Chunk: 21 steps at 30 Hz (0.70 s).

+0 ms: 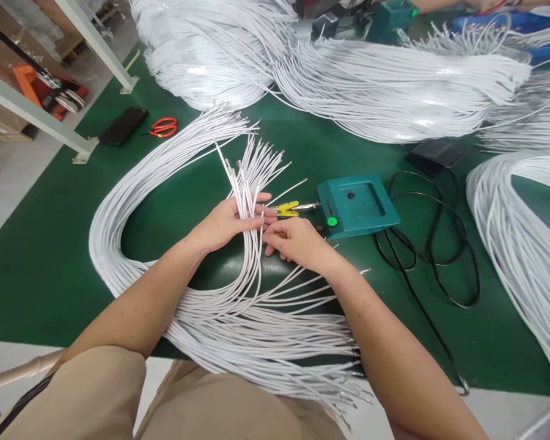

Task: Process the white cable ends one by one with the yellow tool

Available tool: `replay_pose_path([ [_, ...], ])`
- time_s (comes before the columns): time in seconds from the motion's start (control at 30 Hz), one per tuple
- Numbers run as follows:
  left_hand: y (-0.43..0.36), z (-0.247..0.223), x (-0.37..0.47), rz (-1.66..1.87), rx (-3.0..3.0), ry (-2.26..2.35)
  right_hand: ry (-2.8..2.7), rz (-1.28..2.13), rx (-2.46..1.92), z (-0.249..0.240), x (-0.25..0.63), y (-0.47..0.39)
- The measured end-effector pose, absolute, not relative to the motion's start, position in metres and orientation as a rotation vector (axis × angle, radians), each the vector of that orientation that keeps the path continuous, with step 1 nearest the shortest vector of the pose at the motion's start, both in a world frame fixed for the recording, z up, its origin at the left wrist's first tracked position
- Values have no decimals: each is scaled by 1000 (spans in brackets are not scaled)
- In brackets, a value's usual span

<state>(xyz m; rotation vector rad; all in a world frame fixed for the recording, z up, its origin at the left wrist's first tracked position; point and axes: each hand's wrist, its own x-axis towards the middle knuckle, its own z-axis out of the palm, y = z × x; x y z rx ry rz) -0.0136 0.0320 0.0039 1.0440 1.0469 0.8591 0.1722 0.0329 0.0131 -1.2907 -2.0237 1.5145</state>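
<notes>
My left hand (231, 223) is closed around a bunch of white cables (245, 201), whose cut ends fan out above the fingers. Just right of it, my right hand (296, 241) has its thumb and fingers pinched on a single white cable (261, 244) at the edge of that bunch. Behind the fingertips a yellow clip (287, 209) is attached to a teal box (360, 205) with a lit green button (332, 221). The held cables curve down into a larger looped bundle of white cables (107, 232), which passes under my forearms.
Large heaps of white cable (394, 85) lie across the back of the green table (36, 287). Red-handled scissors (164, 127) and a black phone (123, 126) lie at the left. A black cord (433, 263) coils right of the teal box, beside another cable bundle (499, 226).
</notes>
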Motion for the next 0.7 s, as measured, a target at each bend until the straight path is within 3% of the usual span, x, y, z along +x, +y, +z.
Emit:
replay_pose_path([
  [0.33, 32, -2, -11, 812, 1007, 1061, -1622, 1492, -1418, 14, 172, 40],
  [0.7, 27, -6, 3, 835, 1081, 1106, -1340, 1682, -1170, 14, 177, 43],
])
